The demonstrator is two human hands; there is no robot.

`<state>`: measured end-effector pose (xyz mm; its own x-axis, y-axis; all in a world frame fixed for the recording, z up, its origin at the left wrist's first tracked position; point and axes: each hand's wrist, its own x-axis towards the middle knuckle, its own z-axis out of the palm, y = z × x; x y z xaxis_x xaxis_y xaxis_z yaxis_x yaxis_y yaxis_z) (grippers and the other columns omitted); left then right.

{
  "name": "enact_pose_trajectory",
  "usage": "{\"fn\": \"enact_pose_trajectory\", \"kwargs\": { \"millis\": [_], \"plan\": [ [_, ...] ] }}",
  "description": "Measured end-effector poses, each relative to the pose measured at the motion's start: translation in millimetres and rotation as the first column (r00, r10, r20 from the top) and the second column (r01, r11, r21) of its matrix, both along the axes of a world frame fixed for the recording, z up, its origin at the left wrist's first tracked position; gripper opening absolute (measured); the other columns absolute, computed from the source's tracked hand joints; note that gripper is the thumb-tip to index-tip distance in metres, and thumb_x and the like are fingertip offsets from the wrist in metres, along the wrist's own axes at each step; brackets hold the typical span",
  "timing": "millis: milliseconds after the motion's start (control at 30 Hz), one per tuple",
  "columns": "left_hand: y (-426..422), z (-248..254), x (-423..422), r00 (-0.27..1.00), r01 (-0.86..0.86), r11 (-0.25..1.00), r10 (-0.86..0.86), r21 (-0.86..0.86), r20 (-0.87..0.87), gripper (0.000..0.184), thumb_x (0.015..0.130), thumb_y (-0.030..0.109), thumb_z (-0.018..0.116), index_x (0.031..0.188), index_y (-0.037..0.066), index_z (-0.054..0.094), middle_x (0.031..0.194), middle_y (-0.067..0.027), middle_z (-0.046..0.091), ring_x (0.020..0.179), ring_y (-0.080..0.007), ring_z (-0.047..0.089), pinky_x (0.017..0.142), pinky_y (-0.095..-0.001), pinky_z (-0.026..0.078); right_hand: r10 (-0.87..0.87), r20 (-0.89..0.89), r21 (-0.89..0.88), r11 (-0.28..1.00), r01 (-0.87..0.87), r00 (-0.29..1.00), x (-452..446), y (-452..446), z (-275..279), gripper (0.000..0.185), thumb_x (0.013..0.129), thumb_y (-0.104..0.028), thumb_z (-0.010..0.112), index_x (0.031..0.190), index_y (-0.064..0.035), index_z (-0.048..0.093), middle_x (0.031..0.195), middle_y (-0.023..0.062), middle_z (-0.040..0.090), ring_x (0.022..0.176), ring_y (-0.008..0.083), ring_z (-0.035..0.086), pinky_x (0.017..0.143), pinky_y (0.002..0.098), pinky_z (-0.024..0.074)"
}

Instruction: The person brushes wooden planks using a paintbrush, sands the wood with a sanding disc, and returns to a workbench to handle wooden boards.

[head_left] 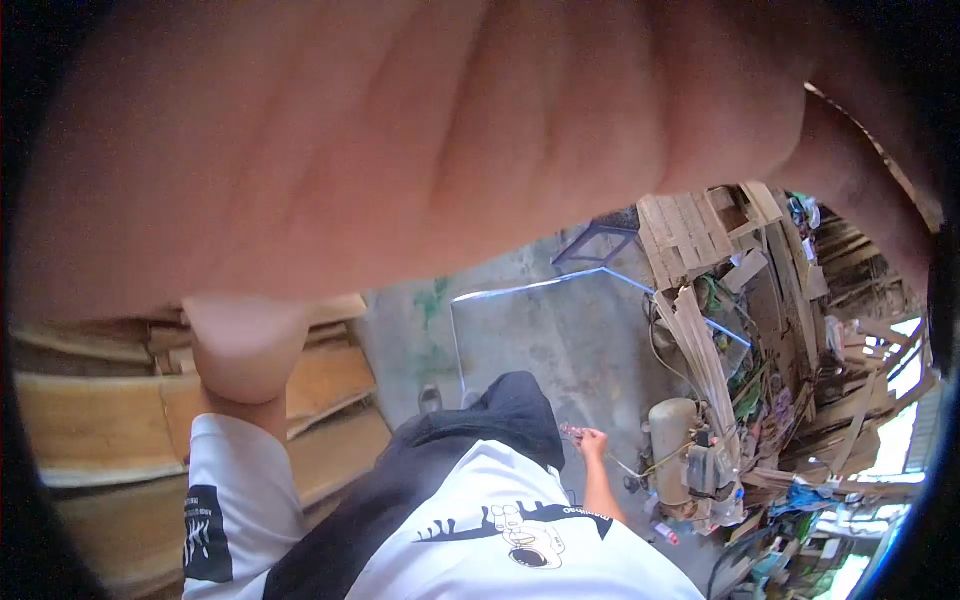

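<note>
My left hand is very close to the camera and fills the top of the view, blurred. Its arm comes up from the white sleeve at the lower left. Where its fingers end and whether they hold anything is hidden. Low at centre right, beside my dark trousers, my right hand is closed on a small reddish, partly clear thing that I cannot make out.
Wooden boards lie stacked at the left. A compressor-like tank stands right of my right hand, with a hose near it. Scrap wood and mixed clutter pile up at the right. A dark frame stands on the concrete floor.
</note>
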<state>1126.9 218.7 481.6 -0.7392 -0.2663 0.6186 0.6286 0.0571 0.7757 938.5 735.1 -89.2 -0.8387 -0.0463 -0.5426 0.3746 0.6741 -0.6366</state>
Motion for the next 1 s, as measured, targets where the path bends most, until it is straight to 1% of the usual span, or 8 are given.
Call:
{"fn": "enact_pose_trajectory", "kwargs": {
  "millis": [333, 367, 467, 500, 600, 800, 933, 1000],
  "plan": [
    [-45.9, -28.4, -242.1, 0.99, 0.05, 0.996, -0.06, 0.077, 0.129, 0.077, 0.095, 0.055, 0.04, 0.142, -0.005, 0.031, 0.14, -0.0277, 0.04, 0.133, -0.039, 0.039, 0.114, -0.0484, 0.027, 0.296, 0.018, 0.338, 0.897, -0.285, 0.955, -122.0, -83.3, -60.2, 0.021, 0.082, -0.013, 0.058, 0.072, -0.0044, 0.075, 0.065, 0.0078, 0.07, 0.055, 0.0173, 0.065, 0.053, 0.0341, 0.0513],
    [-46.9, -37.3, -269.3, 0.987, 0.053, 0.995, -0.065, 0.085, 0.15, 0.077, 0.095, 0.055, 0.04, 0.142, -0.005, 0.031, 0.14, -0.0279, 0.04, 0.133, -0.0392, 0.039, 0.114, -0.0485, 0.027, 0.169, 0.136, 0.302, 0.931, -0.204, 0.976, -160.3, -100.9, -58.1, 0.021, 0.079, -0.024, 0.067, 0.086, -0.0061, 0.076, 0.081, 0.0157, 0.072, 0.077, 0.0257, 0.071, 0.071, 0.0371, 0.0539],
    [-51.7, -68.3, -353.8, 0.97, 0.104, 0.983, -0.134, 0.152, 0.201, 0.077, 0.095, 0.055, 0.04, 0.143, -0.005, 0.03, 0.141, -0.0285, 0.039, 0.133, -0.0396, 0.038, 0.114, -0.0486, 0.027, 0.206, -0.147, 0.129, 0.974, -0.188, 0.967, -284.5, -151.2, -83.6, 0.023, 0.079, -0.025, 0.068, 0.088, -0.005, 0.075, 0.083, 0.0164, 0.072, 0.078, 0.0267, 0.071, 0.072, 0.0376, 0.054],
    [-51.9, -78.3, -380.1, 0.963, 0.122, 0.975, -0.161, 0.185, 0.214, 0.077, 0.095, 0.055, 0.041, 0.143, -0.005, 0.03, 0.141, -0.0287, 0.039, 0.133, -0.0397, 0.038, 0.114, -0.0487, 0.026, 0.202, -0.266, 0.204, 0.967, -0.15, 0.943, -322.9, -174.2, -59.1, 0.024, 0.082, -0.023, 0.065, 0.089, -0.002, 0.074, 0.083, 0.0159, 0.072, 0.077, 0.0242, 0.071, 0.07, 0.0357, 0.0537],
    [-46.5, -100.0, -455.1, 0.934, 0.19, 0.944, -0.258, 0.27, 0.246, 0.078, 0.095, 0.055, 0.041, 0.143, -0.005, 0.03, 0.141, -0.0292, 0.038, 0.134, -0.0401, 0.037, 0.114, -0.0489, 0.026, 0.031, -0.357, -0.195, 0.975, -0.107, 0.934, -406.4, -235.0, 88.3, 0.024, 0.086, -0.021, 0.063, 0.09, 0.0, 0.073, 0.081, 0.0146, 0.072, 0.076, 0.0211, 0.07, 0.07, 0.0333, 0.0529],
    [-26.6, -121.6, -576.9, 0.823, 0.367, 0.833, -0.498, 0.414, 0.272, 0.079, 0.095, 0.055, 0.041, 0.143, -0.005, 0.028, 0.142, -0.0303, 0.036, 0.135, -0.0409, 0.036, 0.115, -0.0492, 0.025, -0.161, -0.43, -0.356, 0.935, -0.003, 0.888, -455.3, -229.3, 141.0, 0.026, 0.088, -0.021, 0.063, 0.092, 0.0025, 0.07, 0.082, 0.0139, 0.072, 0.075, 0.0186, 0.069, 0.068, 0.0312, 0.0519],
    [-21.1, -125.5, -626.6, 0.764, 0.436, 0.755, -0.598, 0.489, 0.242, 0.079, 0.095, 0.055, 0.042, 0.144, -0.006, 0.027, 0.143, -0.0311, 0.035, 0.135, -0.0414, 0.035, 0.115, -0.0495, 0.024, -0.077, -0.509, -0.01, 0.997, 0.083, 0.858, -408.0, -150.4, 4.5, 0.029, 0.085, -0.026, 0.066, 0.086, 0.0015, 0.073, 0.078, 0.015, 0.071, 0.073, 0.0217, 0.069, 0.069, 0.0343, 0.0522],
    [-28.0, -126.3, -649.4, 0.741, 0.447, 0.723, -0.629, 0.526, 0.235, 0.079, 0.094, 0.054, 0.042, 0.144, -0.006, 0.027, 0.143, -0.0314, 0.034, 0.135, -0.0417, 0.034, 0.115, -0.0496, 0.024, -0.184, -0.126, 0.103, 0.975, 0.197, 0.975, -354.8, -110.0, -23.1, 0.024, 0.083, -0.023, 0.063, 0.079, -0.002, 0.073, 0.076, 0.0156, 0.071, 0.073, 0.0241, 0.069, 0.067, 0.0353, 0.0518]
  ]
}}
